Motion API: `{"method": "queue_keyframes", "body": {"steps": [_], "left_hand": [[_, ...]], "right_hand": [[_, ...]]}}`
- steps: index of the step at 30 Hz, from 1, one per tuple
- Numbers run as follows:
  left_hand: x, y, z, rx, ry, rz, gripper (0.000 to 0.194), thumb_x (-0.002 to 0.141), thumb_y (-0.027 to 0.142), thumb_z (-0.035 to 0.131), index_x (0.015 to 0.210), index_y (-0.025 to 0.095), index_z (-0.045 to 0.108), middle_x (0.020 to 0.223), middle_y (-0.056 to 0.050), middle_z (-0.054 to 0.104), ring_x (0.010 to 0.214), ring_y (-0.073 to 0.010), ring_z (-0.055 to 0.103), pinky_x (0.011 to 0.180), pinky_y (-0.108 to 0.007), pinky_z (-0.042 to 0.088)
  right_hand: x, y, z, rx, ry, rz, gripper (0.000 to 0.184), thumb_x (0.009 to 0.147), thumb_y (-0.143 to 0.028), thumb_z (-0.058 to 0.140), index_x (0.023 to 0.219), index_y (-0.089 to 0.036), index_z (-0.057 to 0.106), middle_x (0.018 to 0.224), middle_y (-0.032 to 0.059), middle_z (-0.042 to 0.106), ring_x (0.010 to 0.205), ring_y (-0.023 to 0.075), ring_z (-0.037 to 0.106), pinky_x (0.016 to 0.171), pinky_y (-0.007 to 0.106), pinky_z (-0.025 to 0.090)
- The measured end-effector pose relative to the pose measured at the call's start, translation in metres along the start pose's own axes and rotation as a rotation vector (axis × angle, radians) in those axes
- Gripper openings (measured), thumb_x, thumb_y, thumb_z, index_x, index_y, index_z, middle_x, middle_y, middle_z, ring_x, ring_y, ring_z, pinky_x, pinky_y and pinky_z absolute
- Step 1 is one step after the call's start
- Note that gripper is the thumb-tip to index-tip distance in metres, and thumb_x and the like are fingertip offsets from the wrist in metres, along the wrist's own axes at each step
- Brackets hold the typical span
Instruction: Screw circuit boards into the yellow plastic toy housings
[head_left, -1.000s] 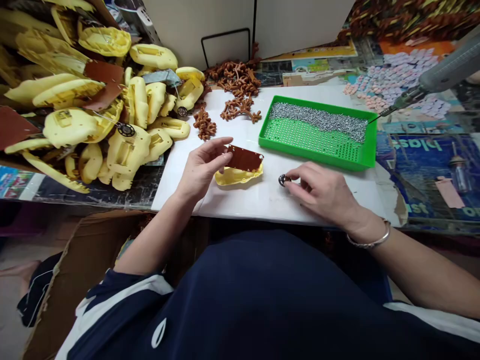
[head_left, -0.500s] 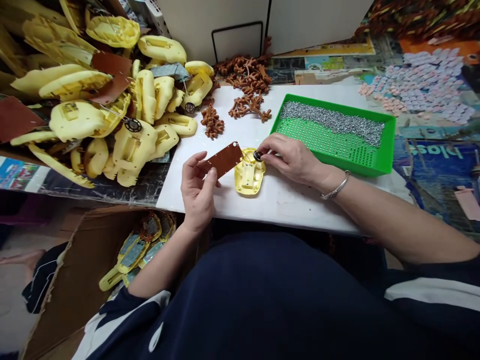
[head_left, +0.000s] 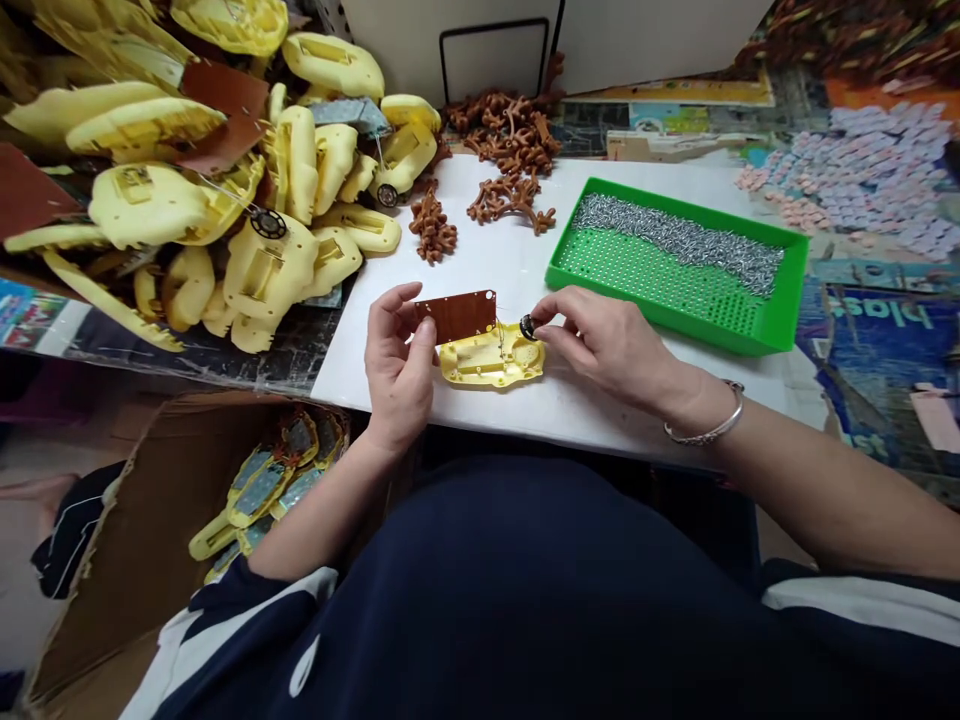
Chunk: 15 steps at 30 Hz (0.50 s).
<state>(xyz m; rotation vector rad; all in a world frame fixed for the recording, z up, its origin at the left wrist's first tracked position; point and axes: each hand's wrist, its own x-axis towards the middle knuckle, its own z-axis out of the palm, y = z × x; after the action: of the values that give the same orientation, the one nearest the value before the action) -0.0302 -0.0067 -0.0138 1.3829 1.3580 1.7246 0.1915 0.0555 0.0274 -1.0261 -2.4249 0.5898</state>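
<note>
My left hand [head_left: 401, 365] is closed on the left end of a brown circuit board [head_left: 457, 318], tilted up over the white work surface. Thin wires run from the board's right end to a small round black speaker [head_left: 528, 327], which my right hand [head_left: 592, 335] pinches between thumb and fingers. Below the board lies a yellow plastic shell half [head_left: 487, 362], hollow side up and lengthwise from left to right. The speaker is over the shell's right end. Whether my left fingers also touch the shell, I cannot tell.
A green basket [head_left: 780, 335] of small metal screws stands at the right. Brown branched plastic parts [head_left: 502, 140] lie behind. Yellow shells [head_left: 274, 270] are heaped at the left. Below them, a cardboard box [head_left: 142, 520] holds assembled pieces. Small pale parts [head_left: 877, 170] cover the far right.
The yellow shell half has turned from pointing toward me to lying sideways. The circuit board has levelled out. Both hands keep their hold, and the view has shifted slightly.
</note>
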Motion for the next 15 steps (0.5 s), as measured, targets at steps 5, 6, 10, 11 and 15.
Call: {"method": "queue_keyframes", "body": {"steps": [5,6,10,11,15], "left_hand": [[-0.012,-0.003,0.011,-0.01,0.028,-0.04,0.033,0.096,0.047,0.062,0.123,0.031,0.052,0.096,-0.001,0.052,0.075,-0.0122,0.053,0.053,-0.018,0.044],[-0.014,-0.004,0.011,0.0,0.031,-0.04,0.034,0.096,0.047,0.062,0.124,0.031,0.052,0.097,-0.001,0.052,0.075,-0.0123,0.052,0.054,-0.019,0.044],[-0.018,-0.008,0.012,0.045,0.022,-0.029,0.035,0.097,0.048,0.061,0.125,0.03,0.05,0.104,-0.002,0.054,0.086,-0.0146,0.056,0.071,-0.024,0.052],[-0.018,-0.008,0.012,0.045,0.016,-0.025,0.035,0.097,0.047,0.061,0.125,0.03,0.05,0.104,-0.002,0.055,0.088,-0.0149,0.057,0.076,-0.025,0.053],[-0.02,-0.009,0.011,0.046,0.003,-0.016,0.033,0.098,0.046,0.059,0.126,0.03,0.05,0.104,-0.002,0.056,0.091,-0.0156,0.057,0.084,-0.028,0.054]], "right_hand": [[-0.001,0.017,0.008,-0.122,-0.097,-0.135,0.017,0.097,-0.023,0.05,0.102,-0.017,0.065,0.097,0.0102,0.07,0.084,0.0202,0.063,0.072,0.031,0.048],[-0.001,0.019,0.009,-0.129,-0.109,-0.15,0.017,0.097,-0.023,0.05,0.102,-0.017,0.065,0.097,0.0102,0.07,0.085,0.0204,0.063,0.073,0.031,0.049],[-0.001,0.018,0.01,-0.215,-0.134,-0.227,0.02,0.099,-0.022,0.047,0.104,-0.017,0.065,0.098,0.0105,0.068,0.085,0.0206,0.062,0.073,0.031,0.049],[-0.001,0.018,0.009,-0.249,-0.14,-0.251,0.021,0.1,-0.021,0.045,0.105,-0.016,0.065,0.098,0.0108,0.068,0.084,0.0204,0.062,0.072,0.03,0.049],[0.001,0.018,0.007,-0.359,-0.181,-0.3,0.024,0.101,-0.021,0.043,0.109,-0.014,0.064,0.1,0.0112,0.067,0.081,0.0186,0.061,0.067,0.028,0.045]]}}
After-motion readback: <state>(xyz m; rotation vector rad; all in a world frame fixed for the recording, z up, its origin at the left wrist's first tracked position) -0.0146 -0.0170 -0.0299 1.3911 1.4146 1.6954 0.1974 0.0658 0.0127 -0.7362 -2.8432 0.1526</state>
